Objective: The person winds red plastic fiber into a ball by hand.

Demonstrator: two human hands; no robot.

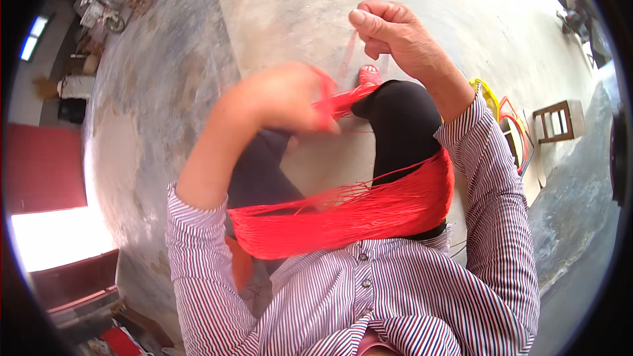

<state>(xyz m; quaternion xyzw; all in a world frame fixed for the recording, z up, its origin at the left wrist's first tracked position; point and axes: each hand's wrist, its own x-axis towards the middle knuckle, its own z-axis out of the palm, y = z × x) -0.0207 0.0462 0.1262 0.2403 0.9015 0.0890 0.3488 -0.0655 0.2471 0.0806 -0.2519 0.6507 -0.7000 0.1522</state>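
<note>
A wide skein of red cord (349,221) stretches across my thighs, looped around both legs, with a few loose strands along its upper edge. My left hand (283,99) is blurred by motion above my left leg. Red strands wrap about its fingers, and a narrower red bundle (349,100) runs from there to my right knee. Higher up and to the right, my right hand (389,29) is raised with thumb and fingers pinched together. From that pinch hangs a thin, pale reddish strand (347,56), smeared by motion; its full course cannot be made out.
A small wooden stool (559,122) stands at the right, near a yellow and red-framed object (504,109) beside my right arm. Something orange (241,264) shows under my left side. A parked motorbike (105,13) and stacked items line the far left wall.
</note>
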